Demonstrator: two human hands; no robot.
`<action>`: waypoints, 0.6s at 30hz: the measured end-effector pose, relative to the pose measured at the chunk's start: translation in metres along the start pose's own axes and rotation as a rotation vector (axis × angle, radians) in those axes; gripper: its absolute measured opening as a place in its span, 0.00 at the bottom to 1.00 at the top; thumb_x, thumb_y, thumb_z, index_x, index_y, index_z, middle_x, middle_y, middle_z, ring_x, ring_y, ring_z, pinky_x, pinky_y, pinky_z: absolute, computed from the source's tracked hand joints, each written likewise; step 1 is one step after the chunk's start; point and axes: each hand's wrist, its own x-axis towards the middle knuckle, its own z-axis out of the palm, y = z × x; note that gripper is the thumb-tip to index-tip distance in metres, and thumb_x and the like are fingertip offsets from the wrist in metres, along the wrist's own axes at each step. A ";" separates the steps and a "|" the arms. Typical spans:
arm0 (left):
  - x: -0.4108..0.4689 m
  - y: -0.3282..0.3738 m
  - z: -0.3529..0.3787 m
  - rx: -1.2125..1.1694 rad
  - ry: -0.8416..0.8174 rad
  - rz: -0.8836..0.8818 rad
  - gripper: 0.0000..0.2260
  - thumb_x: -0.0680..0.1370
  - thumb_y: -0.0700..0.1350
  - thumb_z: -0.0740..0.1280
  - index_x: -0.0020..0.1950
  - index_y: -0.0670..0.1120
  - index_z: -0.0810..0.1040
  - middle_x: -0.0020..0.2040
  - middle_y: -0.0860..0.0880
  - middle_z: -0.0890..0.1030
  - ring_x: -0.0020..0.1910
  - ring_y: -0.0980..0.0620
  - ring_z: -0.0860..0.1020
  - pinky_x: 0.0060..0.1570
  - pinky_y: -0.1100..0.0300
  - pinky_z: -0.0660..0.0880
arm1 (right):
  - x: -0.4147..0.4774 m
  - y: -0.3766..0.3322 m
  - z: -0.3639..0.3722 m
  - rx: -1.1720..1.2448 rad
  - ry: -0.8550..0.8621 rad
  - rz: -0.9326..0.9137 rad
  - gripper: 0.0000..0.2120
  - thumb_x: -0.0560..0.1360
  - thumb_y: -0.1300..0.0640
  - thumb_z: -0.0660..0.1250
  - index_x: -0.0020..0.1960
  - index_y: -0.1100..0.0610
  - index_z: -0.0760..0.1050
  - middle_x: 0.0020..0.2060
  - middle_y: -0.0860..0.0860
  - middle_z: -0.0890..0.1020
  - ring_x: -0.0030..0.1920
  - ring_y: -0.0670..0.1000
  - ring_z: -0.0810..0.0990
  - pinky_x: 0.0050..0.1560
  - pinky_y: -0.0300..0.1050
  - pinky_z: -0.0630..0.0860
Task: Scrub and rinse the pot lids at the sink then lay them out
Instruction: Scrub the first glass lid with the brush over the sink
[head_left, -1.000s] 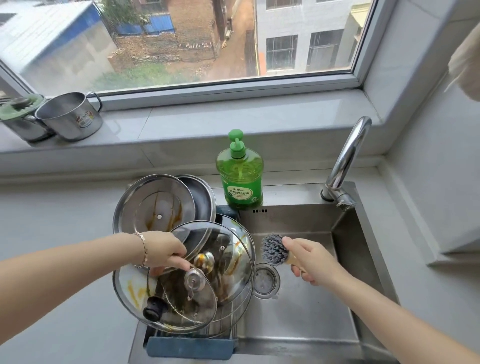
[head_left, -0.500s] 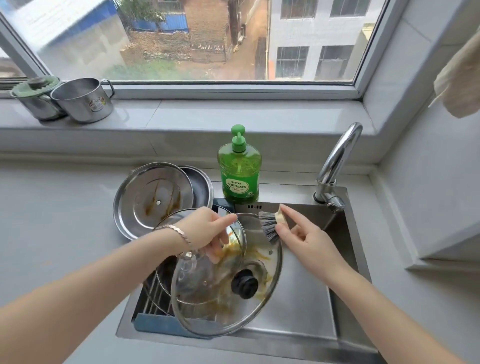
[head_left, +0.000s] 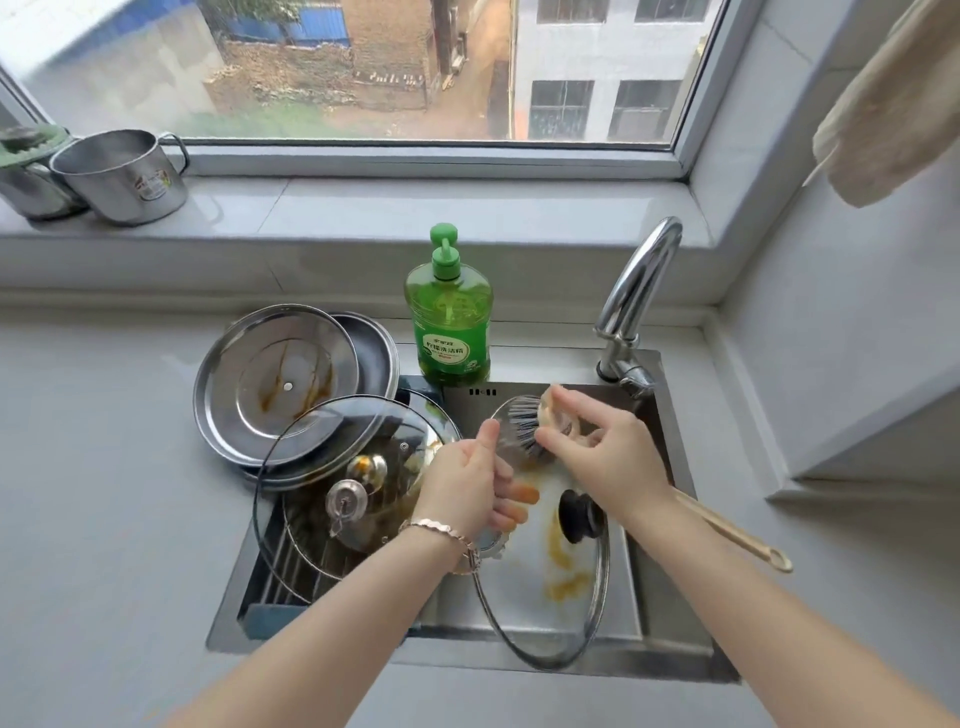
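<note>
step in hand: scrubbing of 1 glass lid, judged early, since orange grease is seen across its face. the lid is held tilted over the sink basin, black knob toward the camera. it is gripped at its left rim by the left hand, thumb on top, fingers seen through the glass beneath. the brush is gripped close to its head by the right hand, fingers curled round the neck. the bristles are pressed to the lid's far edge.

to be done well: the lid should be braced from below so brush pressure is not lost to wobble. short circular strokes are advised, worked from the far edge toward the knob, then round its base, where grease is likely trapped. no water is seen at the tap; wetting and a dose from the soap bottle may be needed. wet glass is judged slippery. at least 3 more soiled lids are stacked at the left.
</note>
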 end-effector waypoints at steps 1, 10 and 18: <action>-0.001 -0.002 0.000 0.023 -0.002 0.031 0.22 0.81 0.53 0.52 0.42 0.38 0.74 0.27 0.45 0.81 0.21 0.52 0.76 0.25 0.60 0.74 | -0.006 -0.006 0.004 -0.002 -0.050 -0.077 0.24 0.69 0.52 0.73 0.64 0.43 0.74 0.50 0.32 0.76 0.44 0.39 0.78 0.48 0.35 0.72; -0.003 -0.003 -0.005 0.004 0.047 0.169 0.19 0.80 0.53 0.56 0.36 0.42 0.74 0.27 0.47 0.81 0.25 0.48 0.78 0.25 0.61 0.75 | -0.011 -0.002 0.003 0.082 -0.079 -0.030 0.23 0.68 0.53 0.74 0.61 0.42 0.75 0.57 0.39 0.78 0.33 0.37 0.72 0.49 0.43 0.73; 0.001 -0.004 -0.007 -0.030 0.080 0.165 0.19 0.80 0.51 0.57 0.37 0.40 0.74 0.30 0.43 0.81 0.24 0.51 0.78 0.23 0.63 0.75 | -0.007 0.003 0.008 0.131 -0.078 0.057 0.24 0.68 0.52 0.73 0.63 0.42 0.74 0.58 0.41 0.78 0.42 0.39 0.77 0.50 0.39 0.72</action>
